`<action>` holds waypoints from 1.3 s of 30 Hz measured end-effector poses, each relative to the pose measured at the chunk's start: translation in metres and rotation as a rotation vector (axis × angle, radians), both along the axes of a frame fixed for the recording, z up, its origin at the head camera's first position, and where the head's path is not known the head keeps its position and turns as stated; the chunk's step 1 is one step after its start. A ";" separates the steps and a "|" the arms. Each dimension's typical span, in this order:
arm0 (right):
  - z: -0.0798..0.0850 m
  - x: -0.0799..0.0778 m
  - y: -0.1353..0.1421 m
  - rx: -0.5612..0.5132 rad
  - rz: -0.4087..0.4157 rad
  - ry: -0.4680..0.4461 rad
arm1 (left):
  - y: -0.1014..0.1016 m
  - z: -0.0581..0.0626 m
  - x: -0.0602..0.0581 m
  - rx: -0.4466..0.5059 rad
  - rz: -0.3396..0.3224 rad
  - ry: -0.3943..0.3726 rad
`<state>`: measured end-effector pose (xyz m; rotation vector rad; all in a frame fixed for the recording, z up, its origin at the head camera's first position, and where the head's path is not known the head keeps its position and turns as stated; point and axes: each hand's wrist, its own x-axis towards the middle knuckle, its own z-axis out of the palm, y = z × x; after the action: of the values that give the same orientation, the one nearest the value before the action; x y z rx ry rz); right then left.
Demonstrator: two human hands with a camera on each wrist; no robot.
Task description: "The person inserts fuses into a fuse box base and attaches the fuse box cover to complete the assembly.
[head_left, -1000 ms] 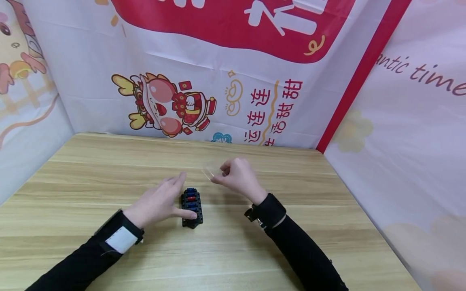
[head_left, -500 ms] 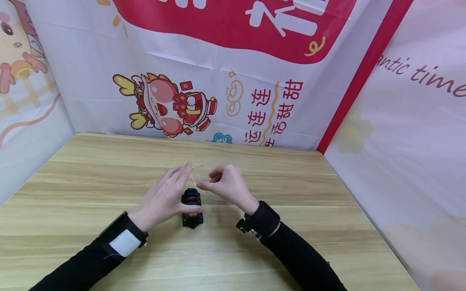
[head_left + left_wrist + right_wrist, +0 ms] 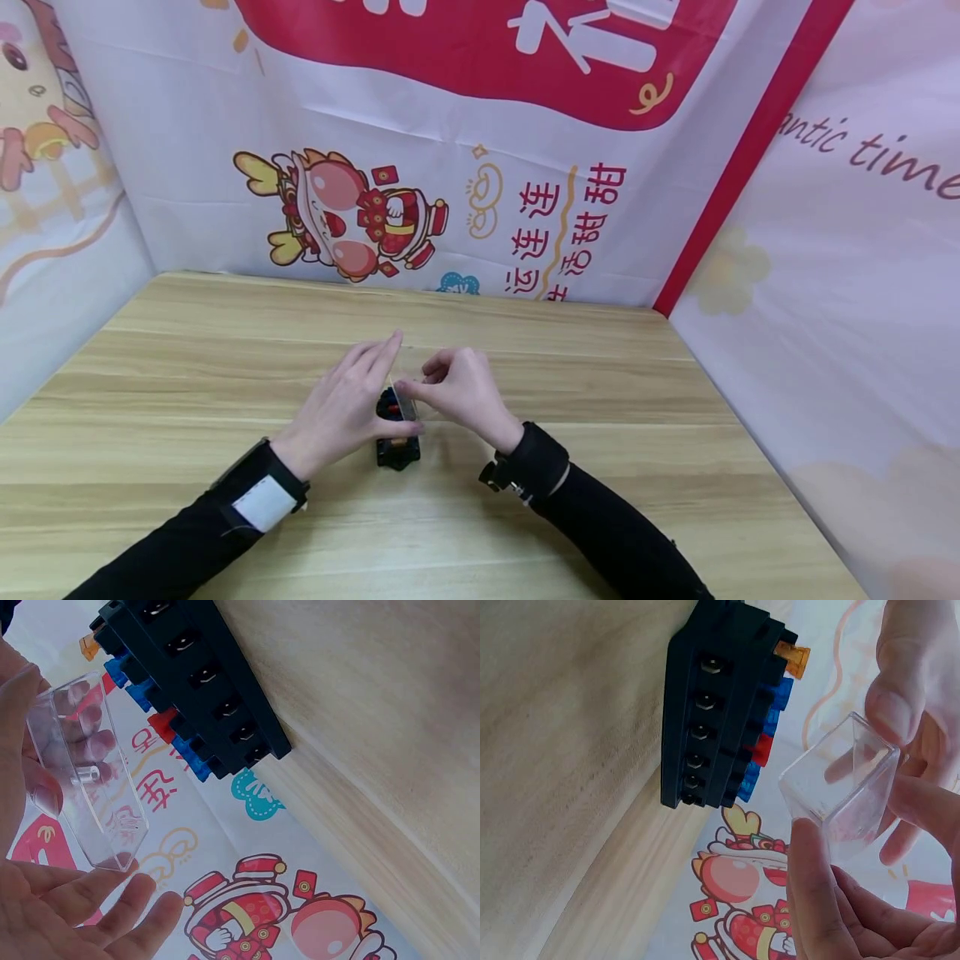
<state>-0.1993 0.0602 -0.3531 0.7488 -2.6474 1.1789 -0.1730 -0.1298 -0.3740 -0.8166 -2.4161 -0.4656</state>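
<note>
A black fuse block point(image 3: 397, 457) lies on the table between the hands. Its stepped top carries blade fuses in orange point(image 3: 793, 658), blue point(image 3: 781, 691) and red point(image 3: 163, 725); metal terminals line its sides. My right hand point(image 3: 467, 396) pinches a clear plastic cover point(image 3: 832, 776), which is tilted and held just above the block, apart from it. My left hand point(image 3: 337, 408) spreads over the block's left side, fingers straight, with the thumb across its near part. In the right wrist view the left thumb point(image 3: 894, 716) lies at the cover's corner; contact is hard to judge.
The wood-grain table point(image 3: 247, 367) extends around the block. Behind it hangs a white and red printed cloth point(image 3: 420, 108), and another printed cloth point(image 3: 840, 275) hangs at the right. Both wrists wear black straps point(image 3: 536, 458).
My right hand has moved left and nearer with the clear cover, from beside the block to above it. The left hand has shifted slightly right over the block.
</note>
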 end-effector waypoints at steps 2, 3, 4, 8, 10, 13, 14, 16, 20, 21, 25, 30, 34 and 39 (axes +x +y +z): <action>0.000 0.001 0.000 0.003 0.002 -0.005 | -0.001 0.000 -0.001 -0.009 -0.001 0.012; 0.000 0.001 -0.001 0.004 0.005 -0.015 | -0.001 0.000 -0.001 -0.013 -0.003 0.018; 0.000 0.001 0.000 0.010 0.013 -0.025 | -0.001 0.000 -0.001 -0.018 -0.006 0.022; 0.006 -0.005 0.006 0.047 0.121 -0.191 | -0.006 0.004 -0.003 -0.041 -0.015 0.020; 0.011 -0.012 0.013 0.065 0.223 -0.283 | -0.008 0.006 -0.004 -0.036 -0.017 -0.003; 0.015 -0.022 0.024 0.095 0.374 -0.345 | -0.011 0.007 -0.006 -0.021 -0.015 -0.053; 0.014 -0.025 0.026 0.106 0.419 -0.325 | -0.012 0.007 -0.006 -0.013 -0.015 -0.071; 0.011 -0.029 0.027 0.124 0.481 -0.281 | -0.011 0.007 -0.006 -0.006 -0.018 -0.095; 0.003 -0.035 0.027 0.130 0.546 -0.208 | -0.010 0.006 -0.006 0.006 -0.041 -0.107; 0.002 -0.036 0.027 0.128 0.549 -0.189 | -0.010 0.006 -0.006 0.010 -0.046 -0.106; -0.001 -0.038 0.028 0.112 0.556 -0.113 | -0.011 0.006 -0.007 0.031 -0.060 -0.098; -0.002 -0.039 0.027 0.081 0.588 -0.068 | -0.013 0.006 -0.007 0.043 -0.076 -0.126; -0.002 -0.038 0.026 0.109 0.576 -0.047 | -0.016 0.007 -0.008 0.016 -0.080 -0.183; -0.005 -0.036 0.022 0.172 0.539 -0.039 | -0.022 0.009 -0.009 -0.054 -0.066 -0.251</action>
<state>-0.2352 0.0820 -0.3580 1.5574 -2.6839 1.0760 -0.1822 -0.1514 -0.3649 -0.9103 -2.6477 -0.5602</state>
